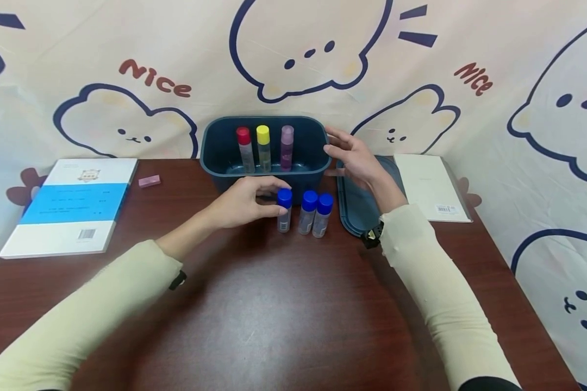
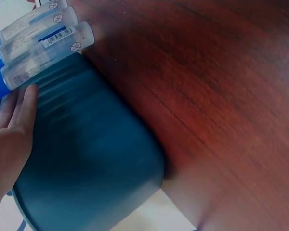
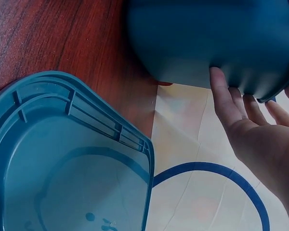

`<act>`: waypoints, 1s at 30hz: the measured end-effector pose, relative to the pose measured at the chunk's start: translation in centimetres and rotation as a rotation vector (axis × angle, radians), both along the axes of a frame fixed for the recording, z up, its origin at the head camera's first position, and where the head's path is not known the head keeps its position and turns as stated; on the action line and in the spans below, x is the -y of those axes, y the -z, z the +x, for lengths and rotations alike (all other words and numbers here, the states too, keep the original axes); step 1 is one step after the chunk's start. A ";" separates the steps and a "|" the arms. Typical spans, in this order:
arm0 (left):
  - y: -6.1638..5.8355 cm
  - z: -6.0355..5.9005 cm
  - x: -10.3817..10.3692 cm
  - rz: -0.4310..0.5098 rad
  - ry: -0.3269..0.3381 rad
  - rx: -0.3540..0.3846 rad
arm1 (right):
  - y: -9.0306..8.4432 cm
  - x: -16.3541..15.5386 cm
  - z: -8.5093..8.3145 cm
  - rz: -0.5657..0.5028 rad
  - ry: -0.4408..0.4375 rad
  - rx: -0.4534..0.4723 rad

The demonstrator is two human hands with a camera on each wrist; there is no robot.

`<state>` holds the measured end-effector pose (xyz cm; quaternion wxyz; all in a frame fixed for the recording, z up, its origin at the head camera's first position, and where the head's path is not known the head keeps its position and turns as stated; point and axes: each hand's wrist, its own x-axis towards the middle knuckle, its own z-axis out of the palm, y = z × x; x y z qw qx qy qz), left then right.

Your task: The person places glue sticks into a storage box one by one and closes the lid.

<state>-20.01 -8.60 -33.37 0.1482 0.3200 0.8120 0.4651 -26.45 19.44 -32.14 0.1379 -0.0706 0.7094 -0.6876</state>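
- Cartoon-print cloth behind us, dark wood table (image 1: 274, 315) underneath.
- Blue bin (image 1: 215, 149) sits at the back edge of the table. Inside it: three tubes standing upright, red-capped tube (image 1: 245, 148), yellow-capped tube (image 1: 263, 146), purple tube (image 1: 286, 145), in a row left to right.
- Bin lid (image 1: 354, 209) lies upside down on the table just right of the bin, nothing in it.
- Three blue-capped vials stand in a row just in front of the bin: left vial (image 1: 284, 210), middle vial (image 1: 307, 212), right vial (image 1: 322, 215), close together.
- Our left hand (image 1: 244, 202) has its fingers curled round the left vial at cap height, gripping it; vial is upright on the table.
- Our right hand (image 1: 354, 157) is spread, fingers relaxed and straight, at the bin's right end wall; the right wrist view shows fingertips (image 3: 220, 91) touching the wall. It holds nothing.
- Blue-and-white book (image 1: 68, 206) and small pink block (image 1: 149, 181) at far left, white booklet (image 1: 435, 187) at right.
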 end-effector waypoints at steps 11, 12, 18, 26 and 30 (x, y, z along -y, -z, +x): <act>-0.3 0.2 -0.2 -0.013 -0.012 -0.039 | 0.1 0.0 0.0 0.002 -0.007 -0.002; -0.3 0.3 -0.2 -0.016 -0.013 -0.040 | 0.2 0.0 0.0 0.003 -0.007 -0.002; -0.9 0.7 0.0 -0.023 -0.029 -0.025 | 0.3 -0.2 0.2 0.015 -0.002 0.005; -2.2 0.6 0.6 0.051 -0.060 -0.044 | 0.0 -0.2 0.2 0.011 -0.005 -0.001; -2.6 0.5 0.9 0.097 -0.083 -0.050 | -0.1 -0.1 0.1 0.010 -0.005 0.000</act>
